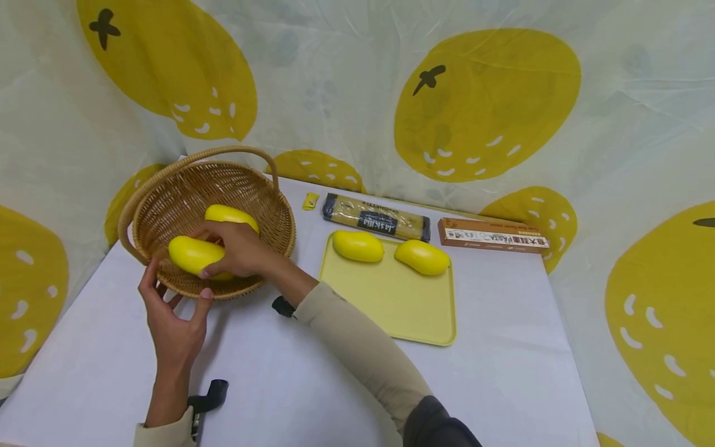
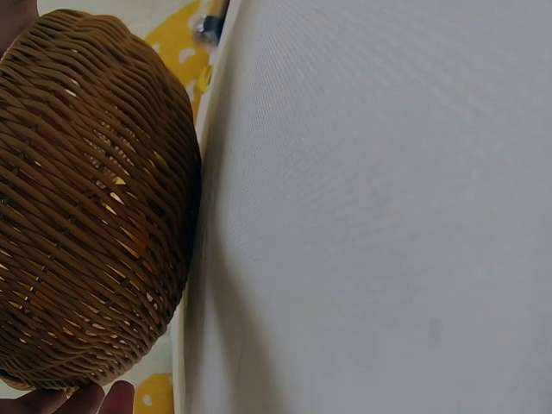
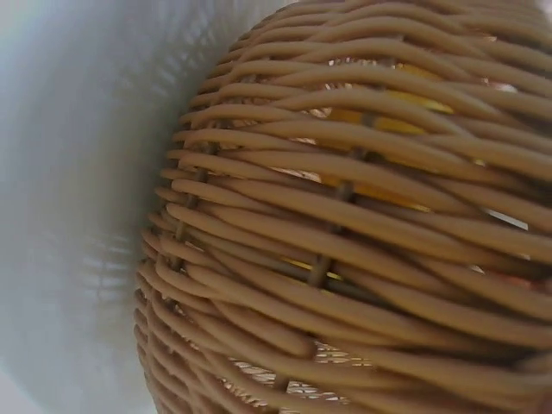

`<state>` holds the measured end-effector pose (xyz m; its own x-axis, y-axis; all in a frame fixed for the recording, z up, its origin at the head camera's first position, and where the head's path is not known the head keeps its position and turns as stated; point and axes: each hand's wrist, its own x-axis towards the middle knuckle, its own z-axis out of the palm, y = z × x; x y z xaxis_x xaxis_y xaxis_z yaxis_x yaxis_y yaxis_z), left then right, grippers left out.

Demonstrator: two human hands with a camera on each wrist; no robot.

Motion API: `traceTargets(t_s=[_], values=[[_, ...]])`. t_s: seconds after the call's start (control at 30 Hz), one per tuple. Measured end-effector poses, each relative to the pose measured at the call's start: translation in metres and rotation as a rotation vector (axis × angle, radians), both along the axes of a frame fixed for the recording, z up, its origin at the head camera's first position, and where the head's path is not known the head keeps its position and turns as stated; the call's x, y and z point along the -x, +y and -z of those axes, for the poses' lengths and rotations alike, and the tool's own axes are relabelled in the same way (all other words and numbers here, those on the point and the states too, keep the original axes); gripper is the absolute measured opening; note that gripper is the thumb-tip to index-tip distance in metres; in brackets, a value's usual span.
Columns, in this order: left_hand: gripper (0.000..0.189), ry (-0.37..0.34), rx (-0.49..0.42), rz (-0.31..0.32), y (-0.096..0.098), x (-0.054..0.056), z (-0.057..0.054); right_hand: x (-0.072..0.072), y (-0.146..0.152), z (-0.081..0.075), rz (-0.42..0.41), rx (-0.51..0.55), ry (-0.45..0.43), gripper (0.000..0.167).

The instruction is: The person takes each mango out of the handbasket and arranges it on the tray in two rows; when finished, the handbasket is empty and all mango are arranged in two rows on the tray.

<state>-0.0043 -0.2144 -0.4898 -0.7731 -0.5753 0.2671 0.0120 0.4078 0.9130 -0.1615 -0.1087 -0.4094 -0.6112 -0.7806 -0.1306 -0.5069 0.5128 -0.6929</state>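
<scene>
The wicker basket (image 1: 268, 211) stands on the left of the table, its handle arching over the back. Reaching inside it, my right hand (image 1: 237, 248) grips a yellow mango (image 1: 192, 253) between thumb and fingers. Behind that hand lies another mango (image 1: 226, 215), partly covered, and a bit of yellow shows beneath the palm. My left hand (image 1: 175, 326) holds the basket's near left side, fingers and thumb spread along the rim. In the left wrist view its fingertips (image 2: 116, 398) touch the weave. Only the basket's outer wall (image 3: 345, 233) fills the right wrist view, yellow showing through gaps.
Right of the basket, a yellow tray (image 1: 402, 304) carries two mangoes, one left (image 1: 357, 246) and one right (image 1: 422, 257). Along the back lie a small yellow packet (image 1: 310, 201), a spaghetti pack (image 1: 374, 216) and a brown pasta box (image 1: 491, 235). A patterned curtain hangs behind.
</scene>
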Motion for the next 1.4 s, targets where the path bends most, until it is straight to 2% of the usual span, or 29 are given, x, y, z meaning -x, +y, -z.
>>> traceTargets(t_s=[0.37, 0.6, 1.1, 1.4], values=[[0.097, -0.012, 0.01, -0.007, 0.0, 0.0, -0.001, -0.01, 0.027, -0.007, 0.091, 0.238, -0.072, 0.073], [0.097, -0.003, 0.019, -0.007, -0.001, 0.001, 0.0, -0.017, 0.045, -0.022, 0.098, 0.358, -0.132, 0.073], [0.097, 0.017, 0.02, -0.007, -0.002, 0.0, 0.002, -0.043, 0.088, -0.049, 0.136, 0.456, -0.076, 0.071], [0.098, 0.033, 0.015, 0.008, -0.002, 0.001, 0.004, -0.057, 0.122, -0.059, 0.202, 0.519, -0.06, 0.07]])
